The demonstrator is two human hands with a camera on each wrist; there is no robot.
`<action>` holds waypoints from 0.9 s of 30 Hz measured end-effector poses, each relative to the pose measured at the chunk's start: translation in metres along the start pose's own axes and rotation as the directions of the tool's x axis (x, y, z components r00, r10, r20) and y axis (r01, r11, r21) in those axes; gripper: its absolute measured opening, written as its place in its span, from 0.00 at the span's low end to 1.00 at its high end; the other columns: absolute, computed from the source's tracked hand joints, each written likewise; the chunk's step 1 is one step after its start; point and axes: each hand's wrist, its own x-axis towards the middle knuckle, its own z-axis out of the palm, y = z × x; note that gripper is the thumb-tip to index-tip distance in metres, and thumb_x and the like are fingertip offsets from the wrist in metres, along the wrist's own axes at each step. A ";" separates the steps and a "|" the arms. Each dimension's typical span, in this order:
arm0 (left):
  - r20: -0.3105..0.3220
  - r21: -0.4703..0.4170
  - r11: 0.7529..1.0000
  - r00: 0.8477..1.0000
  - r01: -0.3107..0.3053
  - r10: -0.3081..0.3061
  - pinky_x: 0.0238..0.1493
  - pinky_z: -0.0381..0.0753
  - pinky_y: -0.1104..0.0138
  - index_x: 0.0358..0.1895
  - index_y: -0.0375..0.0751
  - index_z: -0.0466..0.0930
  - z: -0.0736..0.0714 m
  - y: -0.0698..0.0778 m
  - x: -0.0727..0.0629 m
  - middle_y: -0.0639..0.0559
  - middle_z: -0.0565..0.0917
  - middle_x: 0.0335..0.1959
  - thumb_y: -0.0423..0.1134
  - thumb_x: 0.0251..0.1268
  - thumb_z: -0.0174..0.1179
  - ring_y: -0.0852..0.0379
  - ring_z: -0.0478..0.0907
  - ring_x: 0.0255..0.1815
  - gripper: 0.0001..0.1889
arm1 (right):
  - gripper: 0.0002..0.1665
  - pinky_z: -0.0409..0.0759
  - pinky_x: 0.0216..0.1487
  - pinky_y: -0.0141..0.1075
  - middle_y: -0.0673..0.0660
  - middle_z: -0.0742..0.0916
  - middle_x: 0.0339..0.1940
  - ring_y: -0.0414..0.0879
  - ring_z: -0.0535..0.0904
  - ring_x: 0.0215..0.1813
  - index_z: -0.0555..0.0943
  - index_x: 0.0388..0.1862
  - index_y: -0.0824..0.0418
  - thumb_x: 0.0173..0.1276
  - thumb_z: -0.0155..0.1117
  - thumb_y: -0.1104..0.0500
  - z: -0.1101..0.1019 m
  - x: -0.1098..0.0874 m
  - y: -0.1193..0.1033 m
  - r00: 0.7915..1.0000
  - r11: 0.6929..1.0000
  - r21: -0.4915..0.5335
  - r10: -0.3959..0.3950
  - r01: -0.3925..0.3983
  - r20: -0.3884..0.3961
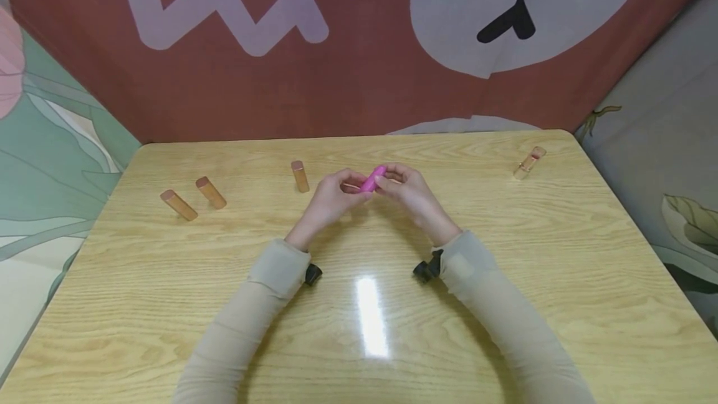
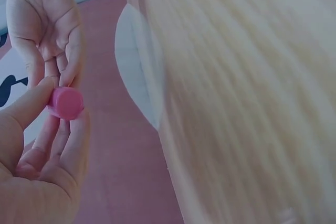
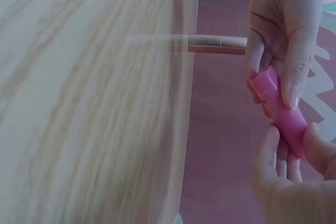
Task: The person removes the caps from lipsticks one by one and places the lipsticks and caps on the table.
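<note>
A smooth pink lipstick tube (image 1: pixel 373 179) is held aslant above the table between both hands. My left hand (image 1: pixel 335 197) pinches its lower end between thumb and fingers. Around the upper end, my right hand (image 1: pixel 414 196) has its thumb and fingertips. The left wrist view shows the round end of the pink tube (image 2: pixel 67 103). In the right wrist view a thin line crosses the pink tube (image 3: pixel 278 106) near one end. A copper-coloured lipstick tube (image 1: pixel 300 176) stands on the table just left of my left hand.
Two more copper-coloured tubes, one (image 1: pixel 210 192) beside another (image 1: pixel 179 205), stand at the table's left. A shiny rose-gold tube with a clear-looking top (image 1: pixel 529 163) stands at the back right. Behind the wooden table (image 1: pixel 370 254) hangs a red patterned cloth (image 1: pixel 359 92).
</note>
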 end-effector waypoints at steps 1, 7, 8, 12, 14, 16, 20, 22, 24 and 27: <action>0.004 -0.002 1.000 1.000 0.000 0.000 0.45 0.85 0.65 0.50 0.37 0.79 0.000 0.000 0.000 0.42 0.83 0.50 0.36 0.60 0.66 0.48 0.83 0.50 0.16 | 0.21 0.81 0.52 0.26 0.51 0.78 0.43 0.34 0.80 0.40 0.66 0.61 0.76 0.72 0.52 0.68 0.000 0.000 0.000 1.000 1.000 0.001 -0.001 0.001 0.004; 0.025 -0.037 0.999 1.000 0.004 -0.004 0.43 0.86 0.64 0.51 0.35 0.78 0.000 0.003 -0.001 0.41 0.82 0.50 0.34 0.60 0.65 0.47 0.83 0.49 0.16 | 0.19 0.81 0.52 0.27 0.48 0.79 0.38 0.34 0.80 0.38 0.67 0.59 0.76 0.73 0.50 0.68 -0.001 -0.002 -0.001 1.000 1.000 0.020 -0.010 0.009 0.027; 0.027 -0.039 0.999 1.000 0.006 -0.005 0.44 0.86 0.63 0.51 0.35 0.78 0.000 0.004 -0.001 0.41 0.82 0.50 0.34 0.60 0.65 0.47 0.83 0.49 0.16 | 0.18 0.81 0.52 0.27 0.47 0.79 0.37 0.34 0.80 0.38 0.67 0.58 0.76 0.73 0.50 0.68 -0.002 -0.002 -0.002 0.999 1.000 0.020 -0.010 0.010 0.030; 0.040 -0.033 0.999 0.999 0.019 -0.018 0.46 0.86 0.58 0.53 0.36 0.77 0.000 0.006 -0.002 0.41 0.81 0.52 0.35 0.60 0.65 0.47 0.82 0.50 0.17 | 0.15 0.81 0.50 0.26 0.46 0.79 0.35 0.33 0.79 0.37 0.69 0.55 0.73 0.73 0.50 0.67 -0.003 -0.002 -0.003 0.999 1.000 0.028 0.000 -0.001 0.033; 0.045 -0.033 0.999 0.999 0.028 -0.027 0.47 0.85 0.57 0.54 0.36 0.77 0.000 0.007 -0.002 0.41 0.81 0.52 0.34 0.61 0.65 0.47 0.82 0.50 0.18 | 0.14 0.80 0.51 0.26 0.45 0.80 0.35 0.33 0.79 0.37 0.69 0.55 0.72 0.73 0.50 0.67 -0.003 -0.002 -0.003 0.999 1.000 0.027 0.006 -0.007 0.033; 0.050 -0.042 0.998 0.998 0.037 -0.034 0.48 0.85 0.56 0.55 0.35 0.76 0.001 0.008 -0.003 0.40 0.81 0.53 0.34 0.61 0.64 0.46 0.81 0.51 0.19 | 0.15 0.80 0.51 0.26 0.45 0.80 0.35 0.33 0.79 0.37 0.69 0.55 0.72 0.73 0.50 0.67 -0.003 -0.002 -0.003 0.999 1.000 0.020 0.009 -0.010 0.035; 0.056 -0.054 0.998 0.998 0.040 -0.037 0.49 0.85 0.55 0.56 0.34 0.76 0.002 0.010 -0.003 0.39 0.81 0.53 0.32 0.61 0.64 0.45 0.81 0.51 0.19 | 0.16 0.80 0.51 0.26 0.44 0.80 0.34 0.33 0.80 0.37 0.69 0.57 0.73 0.73 0.49 0.67 -0.004 -0.003 -0.004 0.999 1.000 0.006 0.012 -0.012 0.039; 0.056 -0.050 0.998 0.998 0.039 -0.036 0.49 0.85 0.56 0.56 0.34 0.76 0.002 0.010 -0.003 0.39 0.81 0.53 0.32 0.61 0.64 0.45 0.81 0.50 0.19 | 0.17 0.80 0.51 0.25 0.44 0.80 0.34 0.33 0.80 0.37 0.68 0.58 0.73 0.74 0.49 0.67 -0.004 -0.003 -0.004 0.999 1.000 0.004 0.014 -0.014 0.042; 0.059 -0.047 0.998 0.998 0.034 -0.031 0.48 0.85 0.56 0.56 0.34 0.76 0.002 0.010 -0.002 0.39 0.81 0.53 0.32 0.61 0.64 0.46 0.81 0.50 0.19 | 0.17 0.80 0.50 0.25 0.44 0.80 0.33 0.33 0.80 0.37 0.68 0.58 0.74 0.73 0.49 0.67 -0.005 -0.003 -0.005 0.999 1.000 0.005 0.015 -0.015 0.042; 0.062 -0.043 0.999 0.998 0.032 -0.029 0.48 0.85 0.56 0.56 0.34 0.76 0.002 0.010 -0.003 0.40 0.81 0.53 0.32 0.61 0.63 0.46 0.81 0.50 0.19 | 0.18 0.80 0.50 0.25 0.44 0.80 0.34 0.33 0.80 0.37 0.68 0.58 0.75 0.73 0.49 0.67 -0.005 -0.003 -0.005 0.999 1.000 0.006 0.010 -0.010 0.044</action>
